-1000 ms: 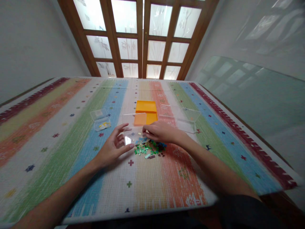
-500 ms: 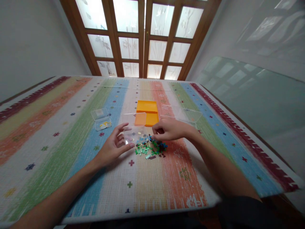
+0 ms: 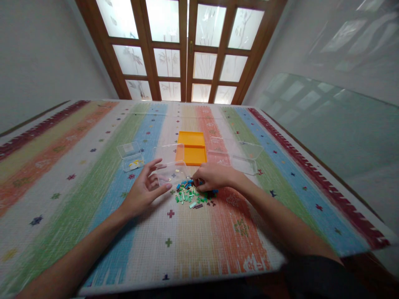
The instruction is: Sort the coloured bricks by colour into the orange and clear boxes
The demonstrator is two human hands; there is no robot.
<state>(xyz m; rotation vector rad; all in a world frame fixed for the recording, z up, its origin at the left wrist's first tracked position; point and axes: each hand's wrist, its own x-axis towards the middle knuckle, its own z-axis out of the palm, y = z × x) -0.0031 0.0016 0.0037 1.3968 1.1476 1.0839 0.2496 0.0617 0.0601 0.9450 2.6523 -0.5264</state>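
Note:
My left hand (image 3: 144, 192) is closed round the left side of a clear plastic box (image 3: 165, 173), whose transparent lid stands open at the back. A few small pale pieces lie in the box. Just right of it is a pile of small green, blue, brown and tan bricks (image 3: 190, 195) on the cloth. My right hand (image 3: 209, 176) reaches over the back of the pile with its fingers pinched together at the bricks; what they hold, if anything, is hidden.
Behind the pile lies an open orange box (image 3: 195, 155). An open clear box with yellow pieces (image 3: 133, 164) is on the left, and other open clear boxes (image 3: 245, 165) are on the right. A striped cloth (image 3: 149, 249) covers the table.
My right hand has moved left and slightly down over the pile. My left hand and the clear box it holds have shifted a little to the left.

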